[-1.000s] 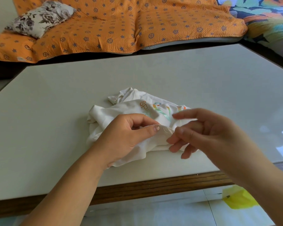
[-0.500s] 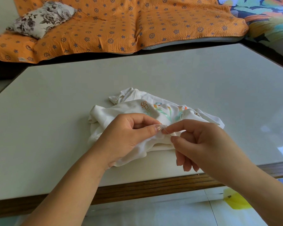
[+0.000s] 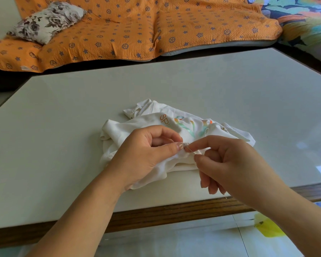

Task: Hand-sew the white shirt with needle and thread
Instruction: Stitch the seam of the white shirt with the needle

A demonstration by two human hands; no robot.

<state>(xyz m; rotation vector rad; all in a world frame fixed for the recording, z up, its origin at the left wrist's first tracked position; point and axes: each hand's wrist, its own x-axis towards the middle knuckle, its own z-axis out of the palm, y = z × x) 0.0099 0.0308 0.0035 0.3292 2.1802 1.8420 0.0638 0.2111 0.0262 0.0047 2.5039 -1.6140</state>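
Observation:
A crumpled white shirt with an orange and green print lies in the middle of the table. My left hand pinches a fold of its fabric between thumb and forefinger. My right hand sits just to the right, thumb and forefinger closed on a thin needle whose tip meets the pinched fold. A loop of pale thread curls above the right forefinger against the print.
The pale table top has a dark wooden front edge. An orange patterned sofa cover and a floral cushion lie beyond the table. A yellow object rests on the floor at lower right.
My right hand, open with spread fingers a second ago, has closed on the needle and brought it against the fold held by my left hand. The left hand has stayed put.

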